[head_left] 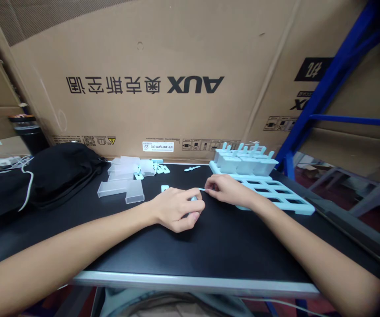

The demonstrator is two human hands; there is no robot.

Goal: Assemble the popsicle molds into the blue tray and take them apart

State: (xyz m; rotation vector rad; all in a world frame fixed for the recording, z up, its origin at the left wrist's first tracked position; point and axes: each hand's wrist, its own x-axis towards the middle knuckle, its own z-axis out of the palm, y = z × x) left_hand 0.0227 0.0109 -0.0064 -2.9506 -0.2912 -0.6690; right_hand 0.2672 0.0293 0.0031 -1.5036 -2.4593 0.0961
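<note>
My left hand [178, 210] is closed low over the black tabletop, with its fingers curled round a small light blue piece [194, 199] that they mostly hide. Just to the right, my right hand [225, 189] pinches a thin light blue popsicle stick [202, 189] by one end. Behind and beside this hand is a light blue popsicle mold rack [304, 208], its near slots bare. Several filled-in molds [254, 165] with upright sticks stand in its far rows. A small light blue lid [164, 188] lies just beyond my left hand.
Several clear plastic sleeves [112, 188] lie at the left, with small light blue lids [162, 169] beside them. Another stick [191, 168] rests near the back. A black bag [61, 174] and a dark bottle [31, 134] stand far left. A large carton [143, 48] closes off the back.
</note>
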